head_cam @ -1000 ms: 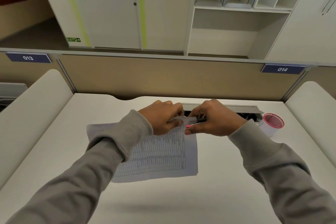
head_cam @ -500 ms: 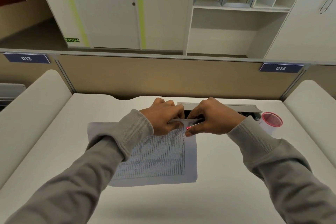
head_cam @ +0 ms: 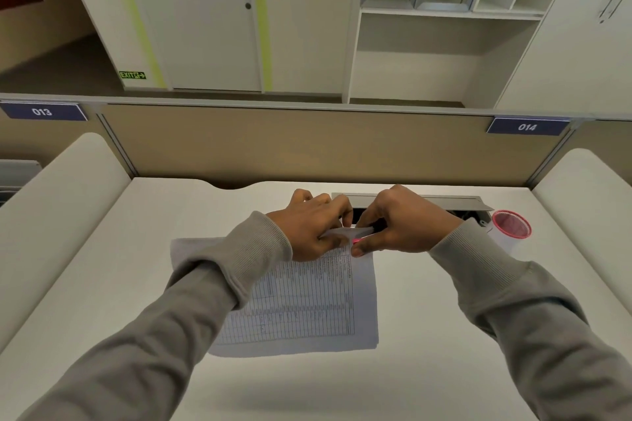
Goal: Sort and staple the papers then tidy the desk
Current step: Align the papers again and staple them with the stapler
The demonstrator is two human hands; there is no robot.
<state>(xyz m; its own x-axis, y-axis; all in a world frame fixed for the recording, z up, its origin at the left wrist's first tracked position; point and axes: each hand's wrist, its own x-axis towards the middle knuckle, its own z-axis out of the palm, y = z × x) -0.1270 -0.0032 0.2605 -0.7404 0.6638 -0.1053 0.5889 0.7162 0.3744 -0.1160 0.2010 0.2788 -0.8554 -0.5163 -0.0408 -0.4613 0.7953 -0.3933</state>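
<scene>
Fingers, left hand [head_cam: 313, 227]: curled down on the far right corner of the papers [head_cam: 307, 304], pinching and lifting the corner off the desk [head_cam: 102, 284].

Fingers, right hand [head_cam: 403, 225]: clenched round a small stapler [head_cam: 362, 234], dark with a pink tip, thumb below and forefinger above. Its mouth sits at the raised corner; whether the sheets are fully inside cannot be told, since the hands cover it.

Papers: a thin stack printed with a table, lying flat mid-desk, near edge free, left side partly under the left sleeve [head_cam: 239, 260]. Edges look fairly even at the near right corner.

Cable slot [head_cam: 444, 202]: open, just behind the hands.

Pen cup [head_cam: 511, 227]: pink mesh, at the far right of the desk, apart from the papers.

Step in hand, as judged: stapling the corner. To do it well, the left hand should keep the sheets squared and pressed together, the corner pushed well into the stapler's mouth, and the right hand squeeze once, firmly and straight, so the staple takes every sheet.

Outstanding, as judged: tidying the desk.
</scene>
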